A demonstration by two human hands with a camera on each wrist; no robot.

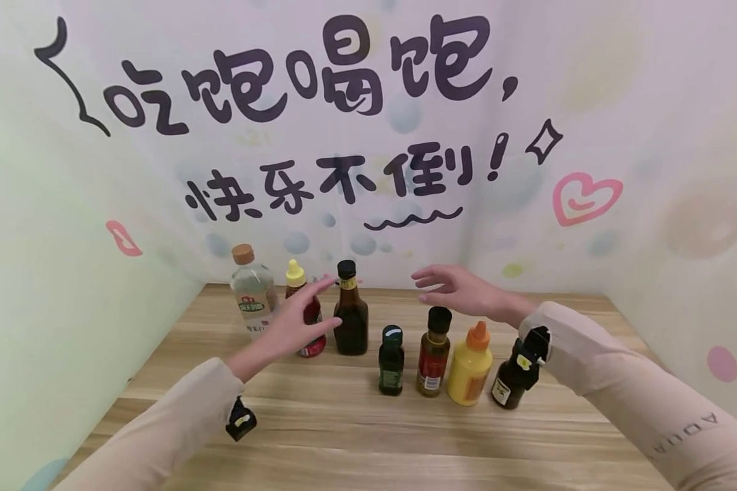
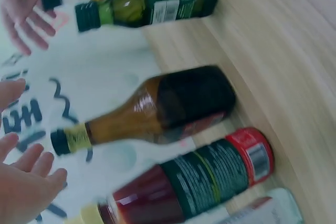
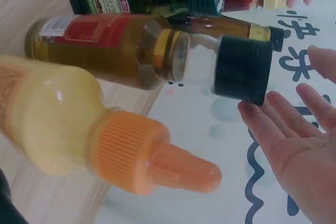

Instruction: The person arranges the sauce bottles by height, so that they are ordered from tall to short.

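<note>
Brown sauce bottle [image 1: 353,331], black cap, yellow neck band; upright on the wood-grain tabletop [image 1: 344,443], just right of the red squeeze bottle [image 1: 312,346]. Left hand [image 1: 290,326]: yours, fingers and thumb spread wide, nothing held, close by the brown bottle's neck. Right hand [image 1: 465,292]: yours, fingers loosely parted, nothing held, near the tall black cap of the red-labelled bottle [image 1: 432,358]; whether a fingertip touches that cap, you cannot tell from these views. Hazards, as judged: one, brown sauce bottle tipping, should you push its slim neck high up before your fingers are round it; two, red squeeze bottle or clear orange-capped bottle [image 1: 254,290] knocked, should your left palm sweep low, both standing close beneath that arm; three, red-labelled bottle toppled into the yellow squeeze bottle [image 1: 469,374], should your right fingers catch the cap; four, dark white-labelled bottle [image 1: 507,390] struck, should your right forearm drop, the black wrist camera [image 1: 537,344] hanging right by its top
</note>
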